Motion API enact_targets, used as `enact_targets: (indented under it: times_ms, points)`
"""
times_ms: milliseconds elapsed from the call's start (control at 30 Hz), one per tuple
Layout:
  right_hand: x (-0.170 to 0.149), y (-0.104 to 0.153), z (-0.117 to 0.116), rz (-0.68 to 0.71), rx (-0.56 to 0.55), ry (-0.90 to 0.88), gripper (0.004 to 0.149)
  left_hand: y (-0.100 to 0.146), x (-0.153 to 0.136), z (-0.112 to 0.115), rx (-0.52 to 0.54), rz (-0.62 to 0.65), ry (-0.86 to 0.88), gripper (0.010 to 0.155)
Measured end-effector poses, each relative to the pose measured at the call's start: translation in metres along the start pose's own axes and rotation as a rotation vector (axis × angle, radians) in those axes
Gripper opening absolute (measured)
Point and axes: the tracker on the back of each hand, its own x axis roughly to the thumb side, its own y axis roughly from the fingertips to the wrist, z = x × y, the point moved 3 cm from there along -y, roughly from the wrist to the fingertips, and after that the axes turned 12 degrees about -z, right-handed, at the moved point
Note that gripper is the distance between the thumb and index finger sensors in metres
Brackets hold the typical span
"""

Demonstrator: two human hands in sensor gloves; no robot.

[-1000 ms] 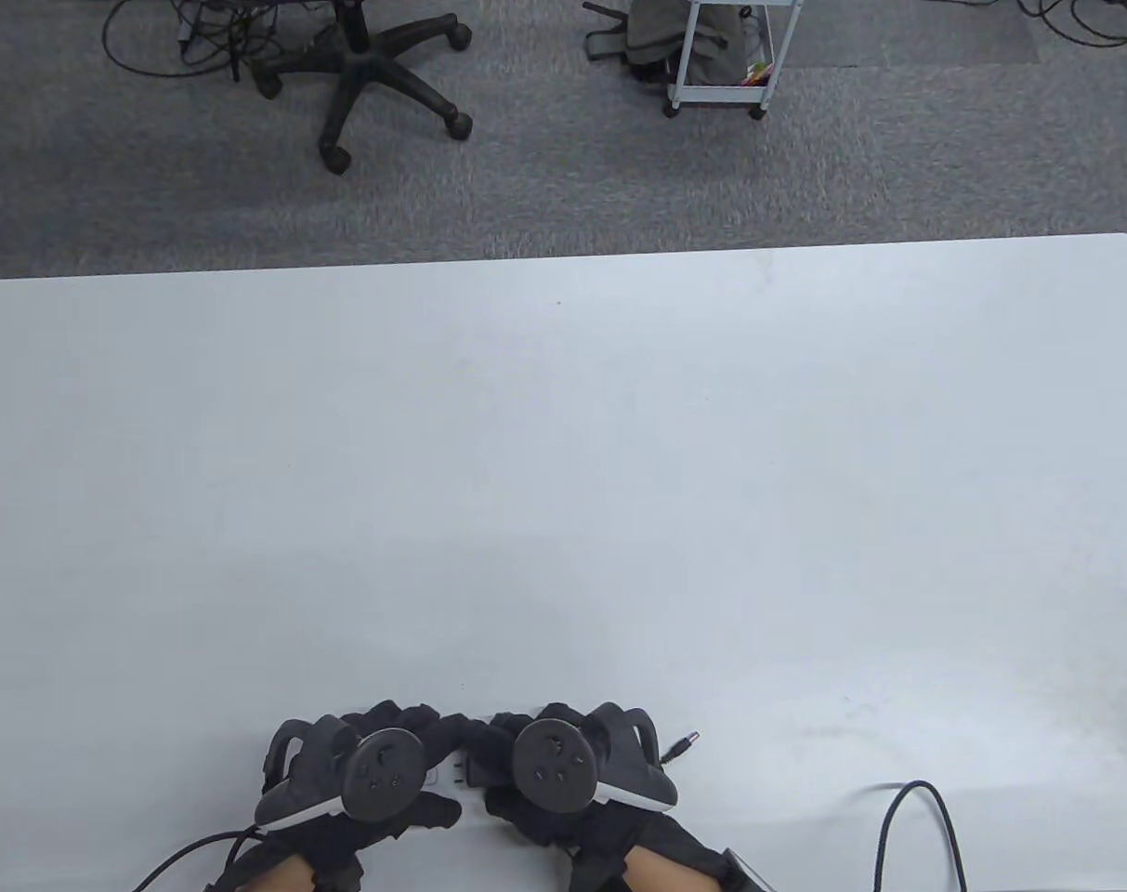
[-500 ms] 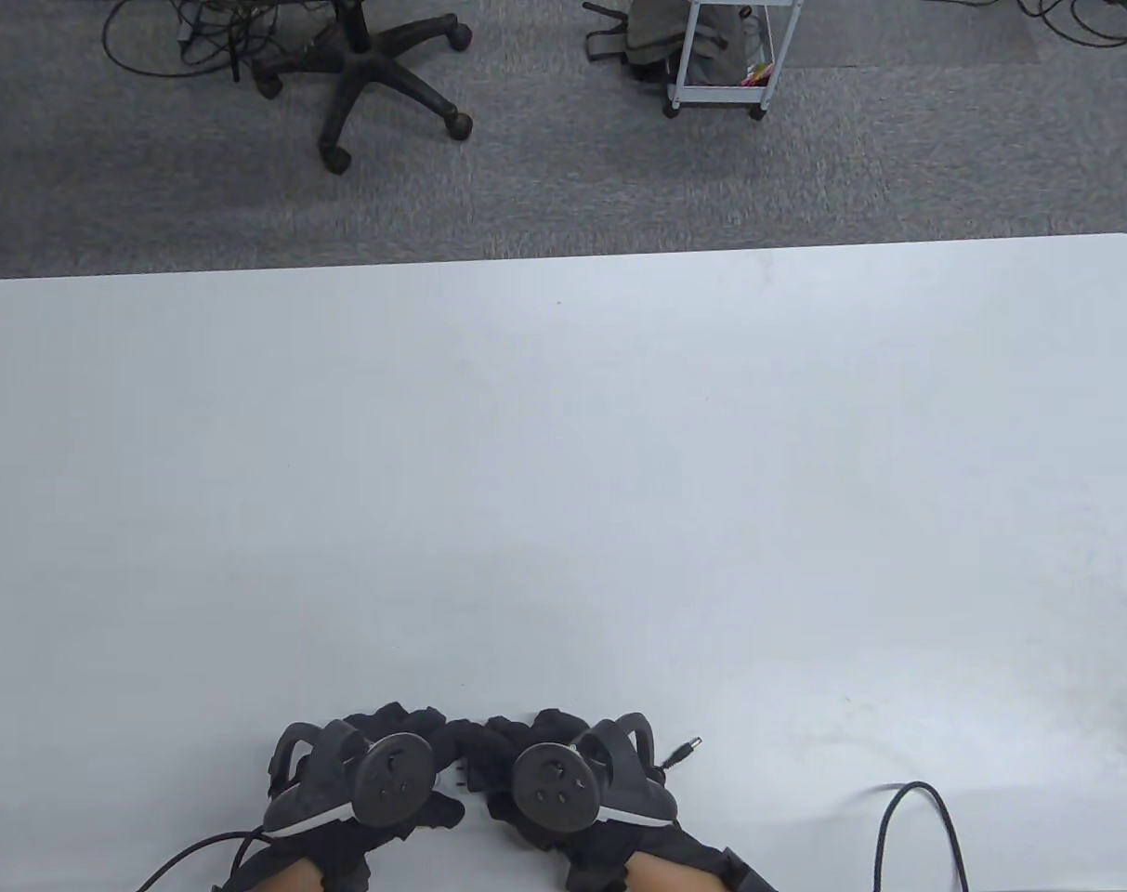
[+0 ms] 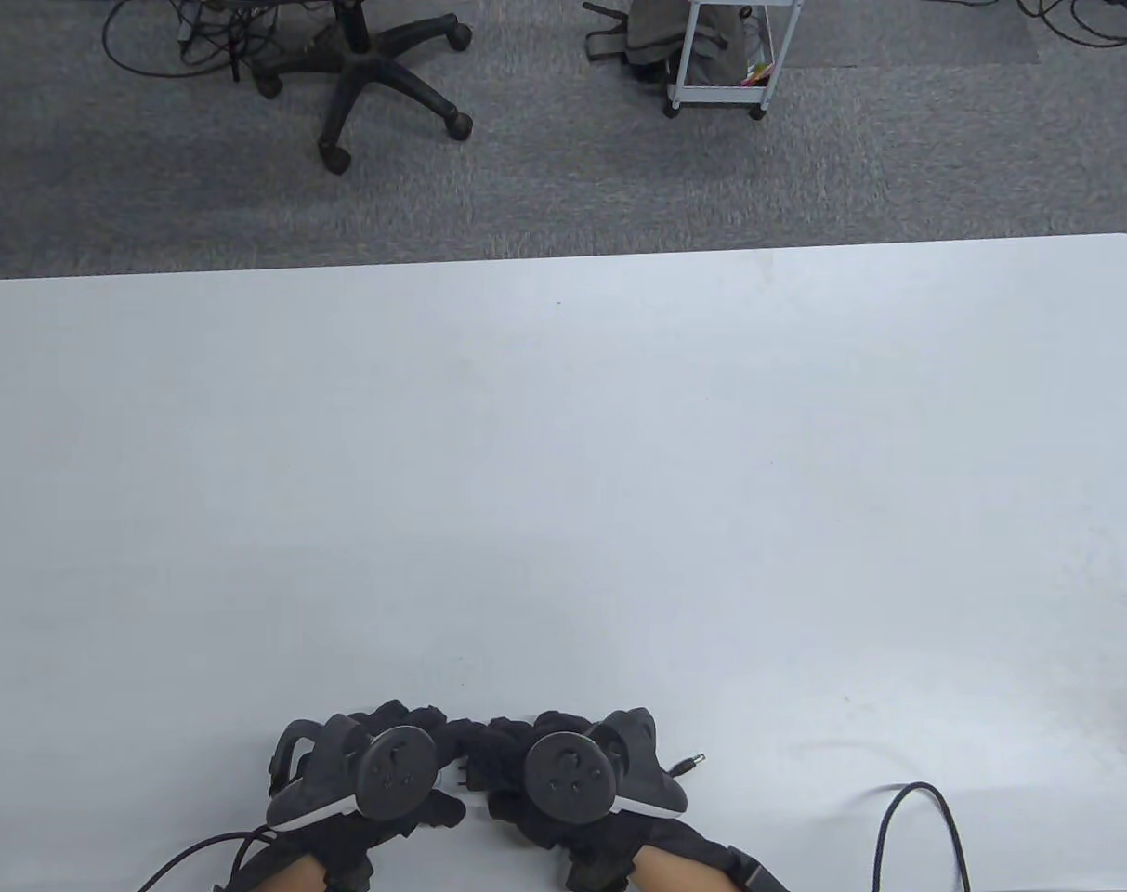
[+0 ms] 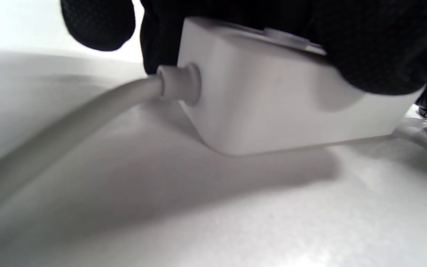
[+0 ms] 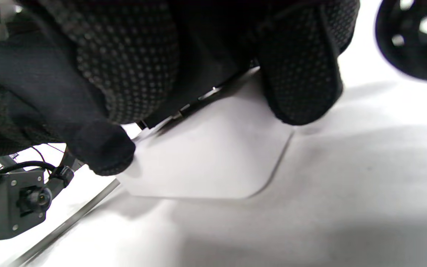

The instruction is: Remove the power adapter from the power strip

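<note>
Left hand point(image 3: 359, 776) pressed down atop power strip point(image 4: 272, 100); right hand point(image 3: 572, 780), just beside, fingers curled gripping power adapter point(image 5: 206, 107) over it.

an office chair base point(image 3: 363, 70) and white cart point(image 3: 719, 56) stand on grey carpet point(image 3: 563, 186).

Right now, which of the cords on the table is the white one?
The thick cord entering the power strip under the left hand; the looped cable at the right is black.

Grey carpet point(image 3: 563, 177), office chair base point(image 3: 368, 70), white cart point(image 3: 721, 56)
</note>
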Motion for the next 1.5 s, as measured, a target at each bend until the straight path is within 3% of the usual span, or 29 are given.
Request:
enact_targets:
  times_ms: [67,167,267,367,533,667,967,1167,1267,1500]
  points:
    - [-0.001,0.004,0.012,0.008,-0.042,-0.061,0.059,0.000,0.001,0.000,-0.003,-0.006,-0.008,0.076]
    - [-0.005,0.018,0.057,0.020,-0.184,-0.259,0.059,-0.001,0.002,-0.001,-0.003,-0.008,-0.020,0.076]
    - [-0.022,0.025,0.075,-0.047,-0.223,-0.243,0.060,-0.001,0.003,-0.002,-0.006,-0.007,-0.020,0.076]
    - [-0.036,0.023,0.073,-0.096,-0.153,-0.252,0.061,-0.001,0.003,-0.002,-0.012,-0.006,-0.022,0.076]
    - [-0.047,0.016,0.069,-0.158,-0.161,-0.242,0.065,0.002,0.006,-0.002,0.005,-0.010,-0.067,0.076]
    - [-0.058,0.007,0.054,-0.246,-0.080,-0.207,0.065,0.001,0.004,-0.001,-0.003,-0.003,-0.047,0.076]
    - [-0.061,-0.006,0.025,-0.294,0.065,-0.134,0.058,0.002,0.005,-0.001,0.001,-0.009,-0.058,0.076]
    - [-0.073,-0.006,0.027,-0.465,-0.099,-0.011,0.058,0.002,0.006,-0.001,0.002,-0.007,-0.060,0.076]
    - [-0.083,-0.008,0.025,-0.554,-0.108,0.006,0.058,0.002,0.006,-0.001,0.000,-0.009,-0.059,0.076]
    - [-0.083,-0.008,0.024,-0.583,-0.134,0.051,0.056,0.002,0.006,-0.001,0.002,-0.014,-0.059,0.076]
